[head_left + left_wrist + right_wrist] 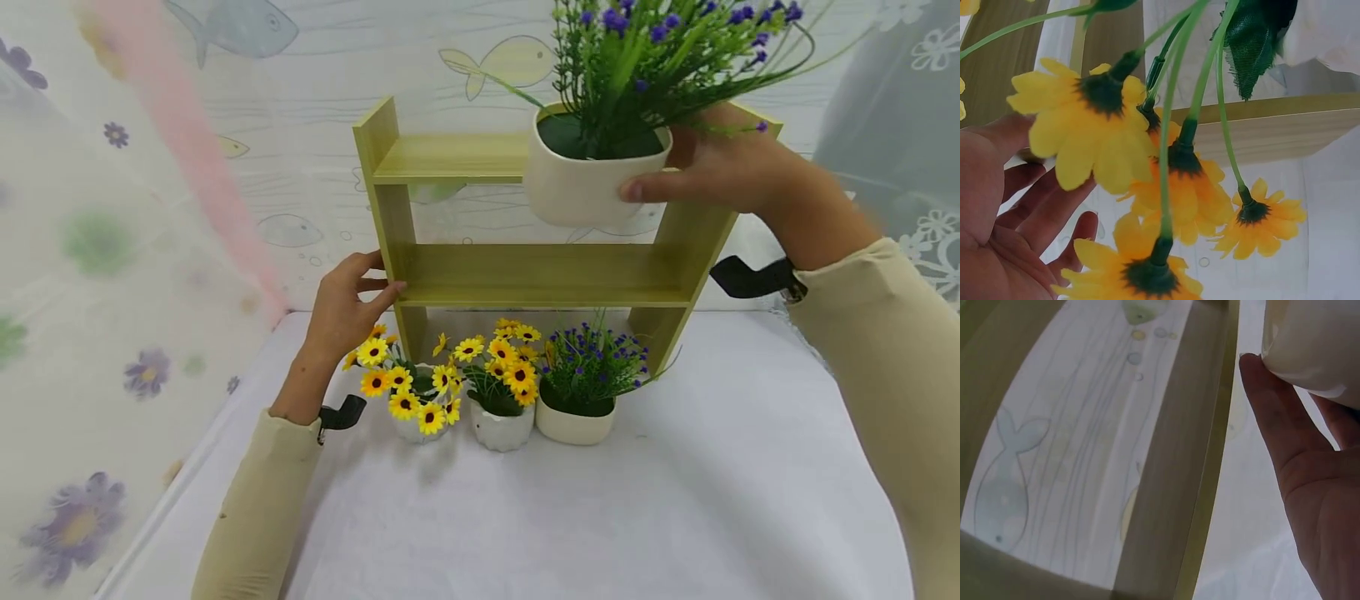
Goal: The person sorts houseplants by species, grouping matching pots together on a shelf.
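My right hand [723,162] holds a cream pot [592,179] of purple flowers [645,75], thumb on its front, in front of the top board of a small wooden shelf [532,275]. In the right wrist view the fingers [1285,419] press against the pot [1316,344]; the rest of that grip is cut off. My left hand [345,304] grips the shelf's left side panel, its thumb at the front edge. Yellow flowers [1091,119] partly cover that hand [1016,219] in the left wrist view.
Below the shelf on the white table [525,517] stand two white pots, left [420,429] and middle [501,429], with yellow flowers, and a cream pot [576,423] with purple flowers. A patterned curtain [112,292] hangs on the left and behind.
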Demonstrator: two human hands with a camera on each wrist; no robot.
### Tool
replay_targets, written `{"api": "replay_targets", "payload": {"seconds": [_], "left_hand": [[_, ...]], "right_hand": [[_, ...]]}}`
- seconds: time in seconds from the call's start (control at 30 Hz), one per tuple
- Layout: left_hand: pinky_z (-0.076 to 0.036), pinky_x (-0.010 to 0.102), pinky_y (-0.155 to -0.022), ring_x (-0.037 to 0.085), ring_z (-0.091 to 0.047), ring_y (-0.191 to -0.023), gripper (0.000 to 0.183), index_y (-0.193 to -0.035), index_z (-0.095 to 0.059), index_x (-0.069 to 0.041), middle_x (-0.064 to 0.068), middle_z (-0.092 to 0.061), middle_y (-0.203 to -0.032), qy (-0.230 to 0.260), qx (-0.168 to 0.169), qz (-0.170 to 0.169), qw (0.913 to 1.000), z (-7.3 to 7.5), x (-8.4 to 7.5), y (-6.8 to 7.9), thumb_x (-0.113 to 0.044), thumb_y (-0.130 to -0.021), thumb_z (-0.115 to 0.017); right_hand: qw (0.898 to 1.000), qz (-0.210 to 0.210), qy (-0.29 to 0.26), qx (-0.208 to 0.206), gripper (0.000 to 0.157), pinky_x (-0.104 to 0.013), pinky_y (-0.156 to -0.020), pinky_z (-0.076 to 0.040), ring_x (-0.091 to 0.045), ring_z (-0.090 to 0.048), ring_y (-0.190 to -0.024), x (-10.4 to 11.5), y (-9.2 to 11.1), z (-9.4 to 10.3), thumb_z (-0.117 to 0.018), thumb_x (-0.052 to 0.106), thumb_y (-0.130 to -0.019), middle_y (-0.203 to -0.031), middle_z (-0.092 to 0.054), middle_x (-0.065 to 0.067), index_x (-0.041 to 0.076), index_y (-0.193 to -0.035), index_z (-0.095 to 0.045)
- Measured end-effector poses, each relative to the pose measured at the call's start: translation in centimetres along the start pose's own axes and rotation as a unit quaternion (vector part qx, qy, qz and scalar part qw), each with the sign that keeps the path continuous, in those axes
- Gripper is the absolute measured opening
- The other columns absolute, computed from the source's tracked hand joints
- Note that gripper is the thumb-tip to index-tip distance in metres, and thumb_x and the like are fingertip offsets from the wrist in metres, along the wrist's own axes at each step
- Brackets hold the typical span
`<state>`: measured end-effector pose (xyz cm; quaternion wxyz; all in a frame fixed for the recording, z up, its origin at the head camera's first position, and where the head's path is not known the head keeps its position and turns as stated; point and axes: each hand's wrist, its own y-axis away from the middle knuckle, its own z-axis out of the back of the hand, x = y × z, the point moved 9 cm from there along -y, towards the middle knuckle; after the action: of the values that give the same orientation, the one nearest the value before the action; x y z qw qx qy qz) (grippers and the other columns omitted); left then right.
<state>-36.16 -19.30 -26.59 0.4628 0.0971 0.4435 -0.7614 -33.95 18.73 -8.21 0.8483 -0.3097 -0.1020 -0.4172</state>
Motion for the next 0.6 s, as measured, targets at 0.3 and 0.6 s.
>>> {"api": "replay_targets", "payload": {"seconds": [0.3, 0.6], "left_hand": [[-0.064, 0.052, -0.091, 0.037, -0.072, -0.117, 0.049, -0.149, -0.06, -0.006, 0.017, -0.064, -0.137, 0.007, -0.005, -0.006, 0.9999, -0.2, -0.1, 0.0, -0.017, -0.102, -0.074], [-0.064, 0.052, -0.091, 0.038, -0.074, -0.114, 0.05, -0.149, -0.06, -0.005, 0.017, -0.064, -0.137, -0.001, -0.005, 0.002, 1.0, -0.2, -0.1, -0.2, -0.019, -0.103, -0.074]], "right_hand": [[0.993, -0.074, -0.09, 0.026, 0.079, -0.038, -0.101, -0.057, -0.027, -0.063, -0.125, 0.4, -5.0, -3.4, -0.084, 0.04, -0.091, -0.153, -0.053, -0.002, 0.029, -0.159, -0.044], [0.985, -0.057, -0.156, 0.036, 0.079, -0.046, -0.112, -0.053, -0.032, -0.059, -0.14, 2.0, -8.7, -6.6, -0.081, 0.034, -0.095, -0.159, -0.048, -0.004, 0.026, -0.162, -0.04]]}}
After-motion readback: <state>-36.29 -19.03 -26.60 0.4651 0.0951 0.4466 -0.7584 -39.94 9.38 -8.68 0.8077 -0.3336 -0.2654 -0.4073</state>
